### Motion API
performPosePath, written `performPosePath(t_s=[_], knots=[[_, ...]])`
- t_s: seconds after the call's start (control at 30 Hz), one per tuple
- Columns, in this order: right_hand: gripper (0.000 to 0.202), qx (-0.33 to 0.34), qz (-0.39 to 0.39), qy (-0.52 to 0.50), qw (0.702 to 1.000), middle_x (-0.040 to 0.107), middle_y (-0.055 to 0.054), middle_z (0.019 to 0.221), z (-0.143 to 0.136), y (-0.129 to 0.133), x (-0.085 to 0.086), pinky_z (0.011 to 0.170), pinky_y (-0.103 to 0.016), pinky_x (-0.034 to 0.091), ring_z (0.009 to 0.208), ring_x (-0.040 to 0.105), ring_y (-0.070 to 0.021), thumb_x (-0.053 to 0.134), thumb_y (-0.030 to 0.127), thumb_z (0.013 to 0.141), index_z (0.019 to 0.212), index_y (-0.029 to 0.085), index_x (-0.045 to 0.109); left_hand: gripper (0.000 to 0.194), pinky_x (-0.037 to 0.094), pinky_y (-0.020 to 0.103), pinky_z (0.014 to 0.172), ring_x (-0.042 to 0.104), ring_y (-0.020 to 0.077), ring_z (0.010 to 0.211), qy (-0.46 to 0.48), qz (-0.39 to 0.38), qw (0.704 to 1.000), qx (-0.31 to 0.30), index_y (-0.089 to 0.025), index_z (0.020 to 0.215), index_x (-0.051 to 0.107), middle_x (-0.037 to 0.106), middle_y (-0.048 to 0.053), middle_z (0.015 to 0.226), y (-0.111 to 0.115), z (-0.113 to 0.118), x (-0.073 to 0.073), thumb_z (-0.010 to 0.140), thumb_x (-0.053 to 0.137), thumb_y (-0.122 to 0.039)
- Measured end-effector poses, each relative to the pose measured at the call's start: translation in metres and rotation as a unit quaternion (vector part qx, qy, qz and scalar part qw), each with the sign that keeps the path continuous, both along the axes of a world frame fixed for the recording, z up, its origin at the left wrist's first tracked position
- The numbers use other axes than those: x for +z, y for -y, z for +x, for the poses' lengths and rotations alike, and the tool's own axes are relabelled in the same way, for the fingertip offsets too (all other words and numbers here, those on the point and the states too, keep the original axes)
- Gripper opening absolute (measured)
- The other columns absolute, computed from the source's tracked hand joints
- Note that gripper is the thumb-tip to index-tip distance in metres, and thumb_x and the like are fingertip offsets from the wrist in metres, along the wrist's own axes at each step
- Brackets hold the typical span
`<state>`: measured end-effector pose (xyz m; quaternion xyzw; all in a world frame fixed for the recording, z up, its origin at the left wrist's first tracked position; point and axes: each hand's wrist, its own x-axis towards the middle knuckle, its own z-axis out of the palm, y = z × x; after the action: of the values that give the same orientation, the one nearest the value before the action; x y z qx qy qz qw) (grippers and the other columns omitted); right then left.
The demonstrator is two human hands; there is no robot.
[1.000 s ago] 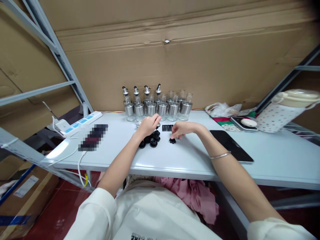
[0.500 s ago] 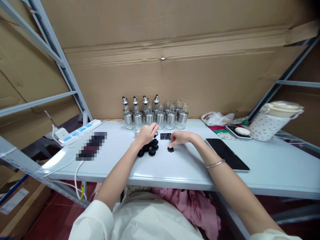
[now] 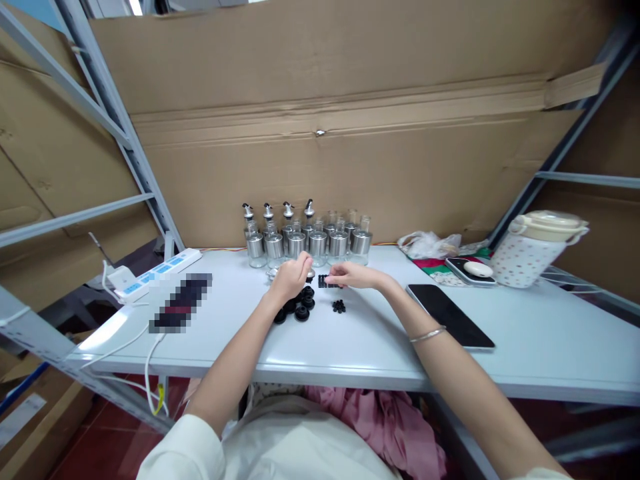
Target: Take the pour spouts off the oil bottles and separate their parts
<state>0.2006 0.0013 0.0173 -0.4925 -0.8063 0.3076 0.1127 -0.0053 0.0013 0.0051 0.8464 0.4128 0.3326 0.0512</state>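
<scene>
My left hand [image 3: 290, 279] is closed in a loose fist above the black ribbed stoppers [image 3: 302, 313]; whatever it grips is hidden by the fingers. Silvery metal spout parts [image 3: 273, 273] lie beside and partly behind it. To its right, my right hand [image 3: 354, 275] has thumb and fingers together, pointing left, over a row of small black pieces [image 3: 323, 281] that it partly covers. Anything in that pinch is too small to make out. A little pile of tiny black parts [image 3: 339, 306] lies on the table below the right hand.
Glass bottles with steel sleeves [image 3: 296, 245] stand in rows at the back, several of them topped with pourers [image 3: 289, 209]. On the right are a black tablet [image 3: 450, 317] and a dotted jug [image 3: 530, 253]. A power strip [image 3: 160, 273] and blurred phone [image 3: 181, 303] lie left.
My right hand has lifted off the pile of tiny black parts and moved away from me, toward the row. The left hand stays closed in nearly the same place. The view has tilted up slightly.
</scene>
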Motion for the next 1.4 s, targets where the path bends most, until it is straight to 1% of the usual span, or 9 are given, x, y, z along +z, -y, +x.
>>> performPosePath(t_s=[0.17, 0.33, 0.5, 0.63, 0.77, 1.0, 1.17, 1.27, 1.4], knots=[[0.046, 0.058, -0.082, -0.183, 0.978, 0.064, -0.007, 0.096, -0.015, 0.01, 0.004, 0.07, -0.028, 0.046, 0.077, 0.061, -0.0141, 0.054, 0.058, 0.077, 0.096, 0.016, 0.056, 0.024, 0.045, 0.027, 0.07, 0.066, 0.0162, 0.08, 0.09, 0.012, 0.996, -0.026, -0.021, 0.098, 0.04, 0.07, 0.007, 0.1, 0.006, 0.008, -0.006, 0.097, 0.02, -0.034], [0.04, 0.069, -0.126, -0.329, 0.933, 0.064, -0.007, 0.094, -0.017, 0.011, 0.005, 0.077, -0.029, 0.046, 0.083, 0.062, -0.014, 0.06, 0.051, 0.077, 0.09, 0.014, 0.057, 0.022, 0.045, 0.028, 0.074, 0.065, 0.017, 0.091, 0.131, 0.026, 0.991, -0.013, -0.021, 0.105, 0.037, 0.066, 0.01, 0.113, 0.004, 0.008, -0.006, 0.097, 0.02, -0.034], [0.037, -0.011, -0.081, -0.396, 0.915, 0.057, 0.001, 0.072, -0.028, 0.008, -0.001, 0.067, -0.026, 0.044, 0.068, 0.059, -0.0114, 0.065, 0.051, 0.071, 0.074, 0.016, 0.053, 0.022, 0.045, 0.027, 0.07, 0.067, 0.0167, 0.081, 0.13, 0.002, 0.992, 0.0, -0.021, 0.11, 0.036, 0.065, 0.009, 0.114, 0.0, 0.006, -0.004, 0.097, 0.025, -0.034], [0.04, -0.081, -0.039, -0.461, 0.883, 0.047, 0.006, 0.06, -0.036, 0.005, -0.005, 0.059, -0.025, 0.042, 0.055, 0.05, -0.0083, 0.064, 0.054, 0.068, 0.067, 0.018, 0.045, 0.021, 0.044, 0.027, 0.069, 0.067, 0.0189, 0.078, 0.077, -0.022, 0.996, 0.023, -0.021, 0.101, 0.041, 0.069, 0.005, 0.089, 0.001, 0.006, -0.002, 0.096, 0.026, -0.036], [0.045, -0.109, 0.027, -0.445, 0.889, 0.039, 0.008, 0.052, -0.038, 0.003, -0.008, 0.048, -0.022, 0.035, 0.045, 0.042, -0.0061, 0.059, 0.06, 0.071, 0.063, 0.019, 0.041, 0.022, 0.045, 0.028, 0.07, 0.066, 0.0195, 0.074, 0.017, -0.043, 0.999, -0.021, -0.021, 0.096, 0.041, 0.066, 0.002, 0.074, 0.003, 0.007, -0.001, 0.096, 0.023, -0.034], [0.051, -0.08, 0.058, -0.39, 0.915, 0.041, 0.005, 0.05, -0.041, 0.007, -0.011, 0.044, -0.021, 0.031, 0.043, 0.039, -0.0063, 0.047, 0.067, 0.077, 0.063, 0.018, 0.044, 0.026, 0.044, 0.027, 0.069, 0.065, 0.0196, 0.07, 0.003, -0.025, 0.999, -0.02, -0.021, 0.101, 0.042, 0.063, 0.0, 0.069, 0.002, 0.006, -0.005, 0.096, 0.024, -0.039], [0.056, -0.146, 0.062, -0.449, 0.879, 0.027, 0.009, 0.043, -0.043, 0.007, -0.008, 0.038, -0.02, 0.019, 0.039, 0.024, -0.0036, 0.055, 0.072, 0.066, 0.055, 0.02, 0.038, 0.032, 0.043, 0.026, 0.068, 0.064, 0.0196, 0.073, -0.02, 0.005, 0.999, -0.028, -0.02, 0.109, 0.044, 0.062, 0.001, 0.07, -0.001, 0.006, -0.006, 0.096, 0.025, -0.042], [0.057, -0.166, 0.073, -0.459, 0.87, 0.026, 0.009, 0.042, -0.046, 0.007, -0.008, 0.037, -0.02, 0.018, 0.038, 0.023, -0.0033, 0.056, 0.073, 0.064, 0.054, 0.02, 0.038, 0.034, 0.041, 0.024, 0.067, 0.062, 0.0175, 0.072, -0.033, 0.038, 0.998, -0.026, -0.019, 0.102, 0.049, 0.062, 0.001, 0.07, -0.007, 0.004, -0.005, 0.096, 0.025, -0.043], [0.055, -0.152, 0.091, -0.487, 0.855, 0.029, 0.008, 0.045, -0.053, 0.01, -0.009, 0.037, -0.02, 0.019, 0.039, 0.026, -0.0037, 0.055, 0.071, 0.068, 0.056, 0.02, 0.037, 0.037, 0.039, 0.023, 0.067, 0.06, 0.0149, 0.07, -0.031, 0.07, 0.996, -0.035, -0.018, 0.097, 0.053, 0.064, 0.002, 0.076, -0.013, -0.004, 0.0, 0.096, 0.026, -0.044]])
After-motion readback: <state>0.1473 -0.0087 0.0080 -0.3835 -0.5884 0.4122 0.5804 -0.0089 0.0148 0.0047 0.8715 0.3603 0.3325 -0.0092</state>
